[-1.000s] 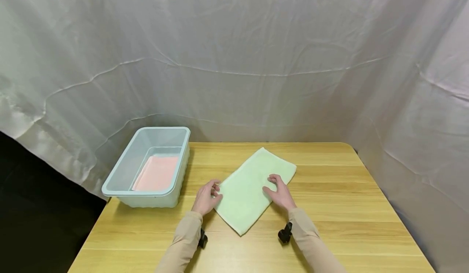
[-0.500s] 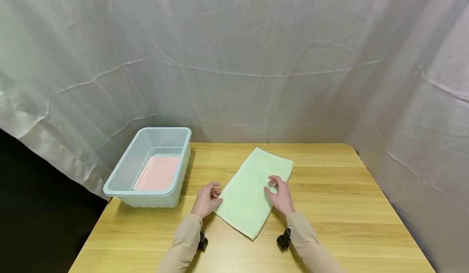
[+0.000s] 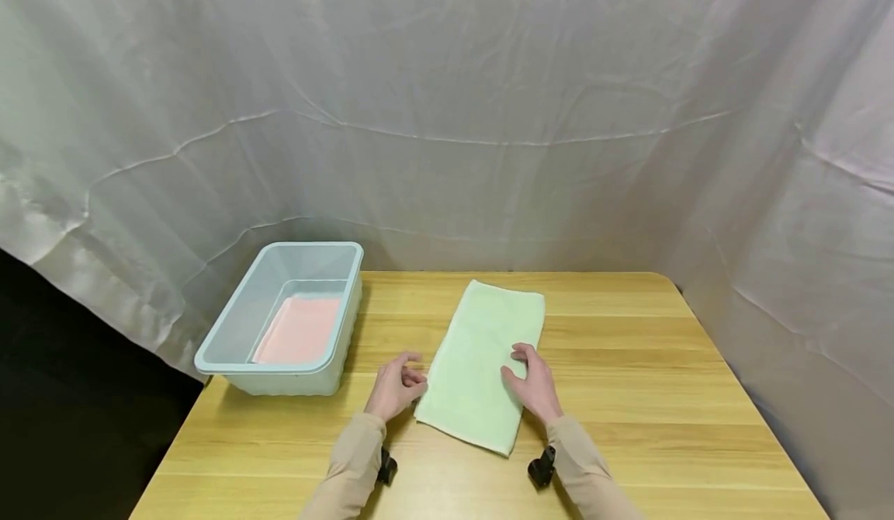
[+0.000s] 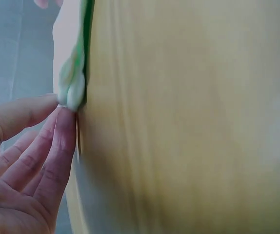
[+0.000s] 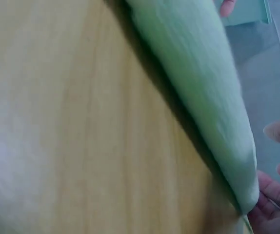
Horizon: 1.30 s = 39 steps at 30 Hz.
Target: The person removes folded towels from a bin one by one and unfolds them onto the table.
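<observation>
A pale green folded towel (image 3: 482, 365) lies on the wooden table, its long side running away from me and slightly tilted. At its left edge, my left hand (image 3: 396, 386) pinches the fabric between thumb and finger; the left wrist view shows the fingertips (image 4: 66, 117) meeting at the towel's layered edge (image 4: 74, 83). My right hand (image 3: 534, 384) is over the towel's right edge, thumb and fingers apart. In the right wrist view its fingers (image 5: 274, 192) are at the far end of the towel's edge (image 5: 203, 97), while the thumb stands off it.
A light blue plastic bin (image 3: 279, 367) stands on the left of the table, with a folded pink cloth (image 3: 300, 330) on its bottom. Grey curtains (image 3: 489, 194) hang behind and to the right of the wooden table (image 3: 663, 396).
The towel has turned counterclockwise on the table: its far end has swung left and its near corner right. My left hand has shifted slightly right and nearer; the right hand has moved only a little.
</observation>
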Each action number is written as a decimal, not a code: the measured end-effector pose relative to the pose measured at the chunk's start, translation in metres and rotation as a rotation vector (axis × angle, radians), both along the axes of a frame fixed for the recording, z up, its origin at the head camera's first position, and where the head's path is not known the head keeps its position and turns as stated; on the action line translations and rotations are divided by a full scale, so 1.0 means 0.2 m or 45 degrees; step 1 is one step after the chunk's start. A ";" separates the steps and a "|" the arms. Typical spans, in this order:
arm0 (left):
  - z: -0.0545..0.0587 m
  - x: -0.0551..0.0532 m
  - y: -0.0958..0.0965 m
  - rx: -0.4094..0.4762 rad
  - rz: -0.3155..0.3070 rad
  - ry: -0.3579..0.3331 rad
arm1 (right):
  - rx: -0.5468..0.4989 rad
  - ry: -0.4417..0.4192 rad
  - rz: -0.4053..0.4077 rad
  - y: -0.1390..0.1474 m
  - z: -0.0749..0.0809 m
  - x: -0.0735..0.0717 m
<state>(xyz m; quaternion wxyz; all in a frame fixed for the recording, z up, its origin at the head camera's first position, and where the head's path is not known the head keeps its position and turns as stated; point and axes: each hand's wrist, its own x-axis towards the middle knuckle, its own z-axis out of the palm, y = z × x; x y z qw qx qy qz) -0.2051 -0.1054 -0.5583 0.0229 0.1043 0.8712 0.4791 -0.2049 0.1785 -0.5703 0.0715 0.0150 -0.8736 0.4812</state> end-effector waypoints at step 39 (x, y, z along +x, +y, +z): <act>-0.03 0.06 0.05 0.420 0.054 -0.271 | -0.238 -0.001 0.094 -0.23 0.03 -0.05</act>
